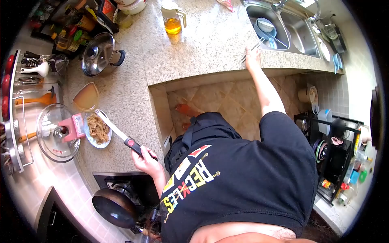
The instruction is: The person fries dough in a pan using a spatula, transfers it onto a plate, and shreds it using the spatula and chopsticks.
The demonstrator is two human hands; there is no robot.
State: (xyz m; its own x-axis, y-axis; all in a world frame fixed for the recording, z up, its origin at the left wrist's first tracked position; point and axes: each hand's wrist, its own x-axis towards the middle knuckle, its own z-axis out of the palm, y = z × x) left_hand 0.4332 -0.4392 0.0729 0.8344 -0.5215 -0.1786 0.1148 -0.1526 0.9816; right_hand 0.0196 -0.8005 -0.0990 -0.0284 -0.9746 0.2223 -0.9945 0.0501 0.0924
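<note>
My left hand is closed around the black handle of a long utensil. That handle has a red spot, and its straight pale shaft reaches to the edge of a bowl of brownish, minced-looking food. Over by the sink, my right hand grips a pair of chopsticks, slim and shiny, pointing toward the basin. In the left basin of the sink sit a blue pan and a small bowl. A brownish fan-shaped dish lies beside the food bowl.
A lidded pot, a glass lid and a pink box-like item stand on the left counter. An oil jug stands farther back. A dark wok is on the stove at lower left. A black rack stands to the right.
</note>
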